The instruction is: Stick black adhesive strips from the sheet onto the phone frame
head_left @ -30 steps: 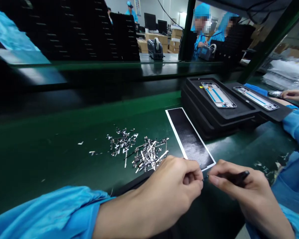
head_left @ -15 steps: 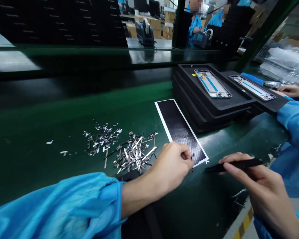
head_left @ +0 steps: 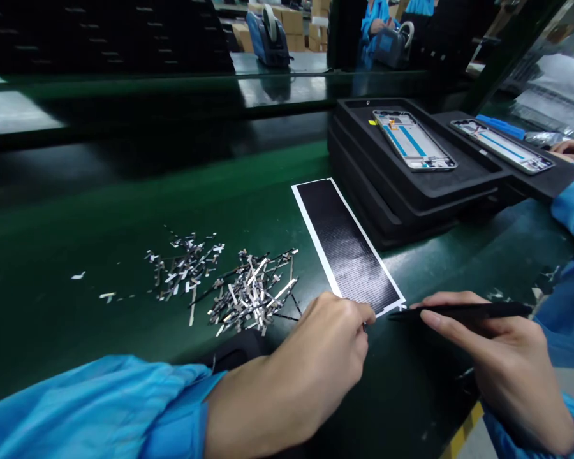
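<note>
Evidently, the work stood at a fine two-handed step by the near end of the black sheet [head_left: 349,242], which lay slantwise on the green desk [head_left: 67,223], just left of the stacked foam trays [head_left: 363,185]. The left hand [head_left: 328,341] was at the sheet's near edge, its grip pinched tight on what looked like a dark sliver [head_left: 365,327]; only a speck of it showed beside the fingertips. The right hand [head_left: 500,350] had its grip closed around a slim black tool [head_left: 473,310], probably tweezers, the point aimed left, close by a small white tab [head_left: 402,307] at the sheet's near right corner. Whether the tool's tips were parted could not be told. Left of the sheet lay a nearer heap [head_left: 256,293] of thin strips and, farther left, a second heap [head_left: 186,264]. To the far right, a phone frame [head_left: 414,140] rested in foam. The step seemed to be one of handling a single tiny piece between fingers and tool; the next move called, as judged, for a steady left pinch and a light, exact tool point, without dragging the sheet.
</note>
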Demonstrator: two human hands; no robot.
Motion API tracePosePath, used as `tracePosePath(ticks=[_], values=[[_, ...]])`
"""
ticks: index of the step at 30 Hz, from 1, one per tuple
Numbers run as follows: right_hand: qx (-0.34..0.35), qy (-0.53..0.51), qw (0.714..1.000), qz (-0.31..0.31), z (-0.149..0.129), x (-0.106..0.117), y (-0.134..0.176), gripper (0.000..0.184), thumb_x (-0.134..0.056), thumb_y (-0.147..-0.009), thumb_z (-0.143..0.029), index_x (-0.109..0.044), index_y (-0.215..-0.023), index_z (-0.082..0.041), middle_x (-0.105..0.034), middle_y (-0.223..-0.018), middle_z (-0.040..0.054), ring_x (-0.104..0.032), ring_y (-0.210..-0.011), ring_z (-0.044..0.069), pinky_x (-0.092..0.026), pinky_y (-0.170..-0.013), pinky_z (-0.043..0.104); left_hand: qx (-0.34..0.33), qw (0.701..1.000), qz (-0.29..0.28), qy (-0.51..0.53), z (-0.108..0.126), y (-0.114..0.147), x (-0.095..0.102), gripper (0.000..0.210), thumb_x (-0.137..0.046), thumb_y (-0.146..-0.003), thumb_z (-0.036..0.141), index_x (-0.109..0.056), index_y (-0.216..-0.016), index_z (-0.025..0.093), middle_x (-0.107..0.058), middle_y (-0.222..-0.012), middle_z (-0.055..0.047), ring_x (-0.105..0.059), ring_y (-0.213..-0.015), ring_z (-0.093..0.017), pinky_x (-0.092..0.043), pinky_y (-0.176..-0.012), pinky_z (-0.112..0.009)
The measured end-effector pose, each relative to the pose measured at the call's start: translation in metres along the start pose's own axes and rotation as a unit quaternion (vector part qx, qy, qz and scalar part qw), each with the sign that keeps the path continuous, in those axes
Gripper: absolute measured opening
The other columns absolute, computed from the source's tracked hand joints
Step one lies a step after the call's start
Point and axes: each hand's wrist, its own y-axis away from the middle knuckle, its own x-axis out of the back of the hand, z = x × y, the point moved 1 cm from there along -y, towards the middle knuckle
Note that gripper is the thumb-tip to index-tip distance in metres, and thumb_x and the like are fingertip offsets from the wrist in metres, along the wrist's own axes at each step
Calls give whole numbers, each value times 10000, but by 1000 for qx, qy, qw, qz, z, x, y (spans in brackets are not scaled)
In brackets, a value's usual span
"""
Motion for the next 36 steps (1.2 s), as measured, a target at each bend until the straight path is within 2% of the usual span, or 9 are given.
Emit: tracePosePath(ticks=[5, 8, 12, 16, 19, 23, 26, 29, 36], values=[[-2, -18, 1000, 5, 4, -4, -5, 177, -691, -617, -391, -667, -646, -219, -654, -778, 9, -600, -645, 119, -461, -507, 138, -153, 980, 6, -130, -13, 16, -4, 270, -380, -791, 46, -491, -1010, 158, -512, -985, -65, -470, -845, -202, -409, -720, -321], [-5, -16, 1000, 9, 8, -7, -7, 183, -693, -612, -393, -666, -644, -215, -651, -745, 7, -588, -614, 112, -453, -493, 150, -175, 961, 45, -208, -18, 14, -11, 209, -413, -773, 57, -467, -937, 175, -494, -922, -42, -460, -807, -200, -420, -707, -342], [-7, -30, 999, 31, 12, -10, -7, 198, -701, -597, -394, -675, -673, -212, -649, -747, 15, -587, -635, 126, -448, -496, 169, -213, 930, 69, -290, -17, 4, -18, 102, -473, -748, 106, -481, -840, 149, -484, -941, -70, -448, -918, -243, -402, -813, -404], [-39, -48, 997, 36, 14, -10, -5, 201, -705, -590, -396, -675, -668, -213, -642, -749, 16, -585, -654, 136, -452, -529, 187, -255, 904, 42, -340, -25, 1, -21, 383, -485, -709, 86, -453, -1090, 103, -430, -1185, -133, -376, -1104, -298, -362, -911, -435], [-52, -59, 996, 37, 13, -11, -4, 215, -710, -580, -407, -672, -656, -209, -640, -751, 21, -583, -662, 143, -449, -524, 196, -264, 904, 21, -335, -36, 4, -23, 558, -516, -689, 118, -363, -1226, 95, -357, -1297, -137, -317, -1185, -310, -313, -980, -442], [-63, -69, 995, 46, 15, -10, -4, 232, -717, -570, -413, -671, -656, -202, -639, -761, 25, -582, -674, 148, -440, -517, 201, -260, 910, 22, -322, -40, 9, -22, 582, -512, -710, 144, -331, -1262, 114, -322, -1341, -120, -263, -1234, -302, -285, -1016, -435], [-74, -93, 992, 48, 17, -11, -5, 204, -741, -553, -366, -670, -645, -198, -640, -791, 23, -582, -712, 153, -435, -561, 205, -250, 916, 28, -313, -33, 11, -20, 553, -502, -733, 138, -332, -1258, 119, -300, -1353, -109, -222, -1256, -287, -254, -1038, -422], [-90, -138, 985, 49, 16, -14, -6, 165, -743, -554, -330, -662, -599, -193, -632, -775, 18, -580, -712, 149, -439, -626, 218, -253, 919, 30, -300, -26, 9, -17, 458, -496, -728, 93, -402, -1176, 120, -378, -1285, -106, -271, -1230, -272, -275, -1026, -408], [-128, -203, 967, 79, 8, -14, -4, 178, -747, -514, -329, -660, -580, -188, -623, -641, 27, -591, -611, 159, -458, -600, 255, -237, 938, 56, -247, -25, 5, -11, 324, -479, -780, 156, -424, -1099, 176, -396, -1226, -73, -340, -1164, -243, -292, -1001, -412]])
